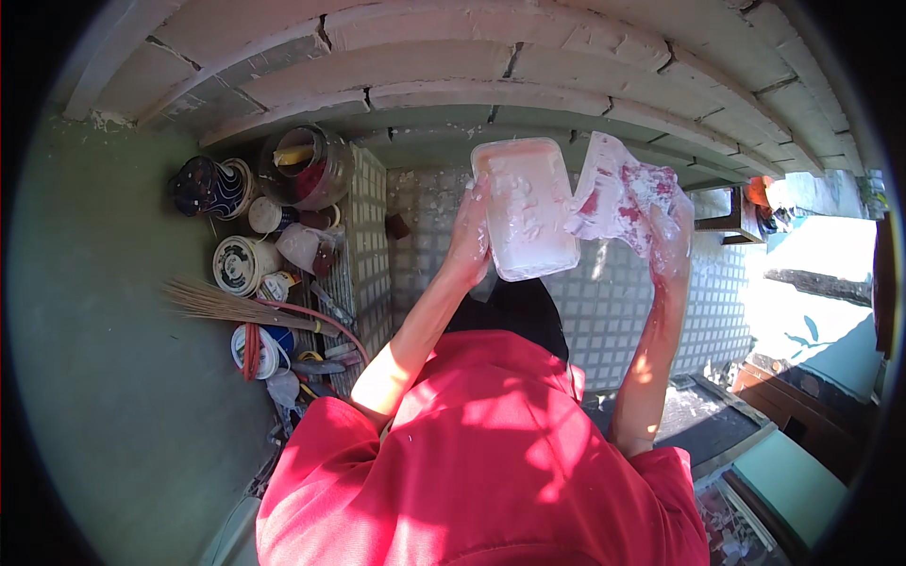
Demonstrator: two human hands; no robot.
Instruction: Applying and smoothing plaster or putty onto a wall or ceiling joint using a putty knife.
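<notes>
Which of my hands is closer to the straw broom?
Left. Your left hand is to the right of the straw broom, gripping the shallow tray; your right hand is farther right, past the tray, holding a white-smeared reddish piece.

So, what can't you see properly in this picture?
In the head view:
- Some fingers of the left hand: behind the rectangular plastic tub.
- What the pink-and-white piece in the right hand is made of: white smears cover it.
- The red shirt's lower part: cut off by the bottom edge.
</notes>
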